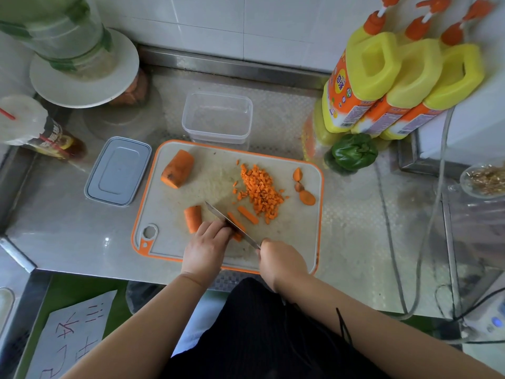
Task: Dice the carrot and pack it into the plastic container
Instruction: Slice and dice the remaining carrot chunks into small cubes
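We are gripping the knife in our right hand — left hand fingers curling onto carrot strips; two carrot chunks, one plastic container sitting empty.

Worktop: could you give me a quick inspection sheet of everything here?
Surface: steel worktop with cutting board.
Job's things: diced carrot, two carrot chunks, strips; container empty, lid beside it.
Clutter: green pepper, three yellow bottles, cup.
Grippers: left hand steadies strips; right hand holds knife.
Cables: grey cables at right.
Surroundings: tiled wall.
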Available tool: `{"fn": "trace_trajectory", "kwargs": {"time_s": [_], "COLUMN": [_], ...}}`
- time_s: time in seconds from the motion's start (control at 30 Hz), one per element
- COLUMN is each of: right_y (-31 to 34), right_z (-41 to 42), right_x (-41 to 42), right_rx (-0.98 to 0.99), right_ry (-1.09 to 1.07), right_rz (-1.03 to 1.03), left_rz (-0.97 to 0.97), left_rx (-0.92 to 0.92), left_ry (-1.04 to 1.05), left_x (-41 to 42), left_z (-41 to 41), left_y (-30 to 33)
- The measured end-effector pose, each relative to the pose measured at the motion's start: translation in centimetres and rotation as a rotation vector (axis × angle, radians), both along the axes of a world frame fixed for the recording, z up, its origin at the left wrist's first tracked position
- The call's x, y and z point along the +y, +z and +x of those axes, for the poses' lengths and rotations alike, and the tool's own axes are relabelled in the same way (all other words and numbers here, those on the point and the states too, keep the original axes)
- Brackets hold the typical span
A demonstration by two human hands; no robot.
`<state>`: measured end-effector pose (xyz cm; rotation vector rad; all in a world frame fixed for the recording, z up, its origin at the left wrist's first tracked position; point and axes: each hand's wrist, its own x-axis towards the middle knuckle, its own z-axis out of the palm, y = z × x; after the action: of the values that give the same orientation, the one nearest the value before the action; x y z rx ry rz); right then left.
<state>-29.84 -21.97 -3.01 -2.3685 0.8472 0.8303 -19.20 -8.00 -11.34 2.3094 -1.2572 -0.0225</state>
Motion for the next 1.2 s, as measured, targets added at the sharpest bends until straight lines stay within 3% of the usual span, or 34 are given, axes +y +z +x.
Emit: {"fn": "trace_trajectory", "kwargs": {"time_s": [0.23,0.6,0.83,1.07,1.2], "right_y": [0.4,1.4,0.5,0.2,0.6], "right_z": [0.0,-0.8,-0.4,-0.7,-0.9], "right_x": [-1.9,-0.7,0.1,-1.3,-1.4], "right_rx": [-0.023,-0.082,0.024,-0.030,-0.083], "right_ry": [-0.167,0.028,-0.007,-0.192,-0.151], "right_rz": [0.176,0.024,0.048,0.209,0.162], "left_rz": [-0.080,-0.094,-0.100,-0.125,-0.096], "left_rx": [-0.026,-0.038,-0.003,-0.007,0.053], "left_ry": [-0.004,-0.017,-0.016,-0.041,0.039], "left_x": [0.0,0.3,0.5,0.8,1.6], "left_z": [0.5,0.5,0.3,0.2,0.5], "left_y": [0.3,-0.1,-0.5,-0.3,-0.6]}}
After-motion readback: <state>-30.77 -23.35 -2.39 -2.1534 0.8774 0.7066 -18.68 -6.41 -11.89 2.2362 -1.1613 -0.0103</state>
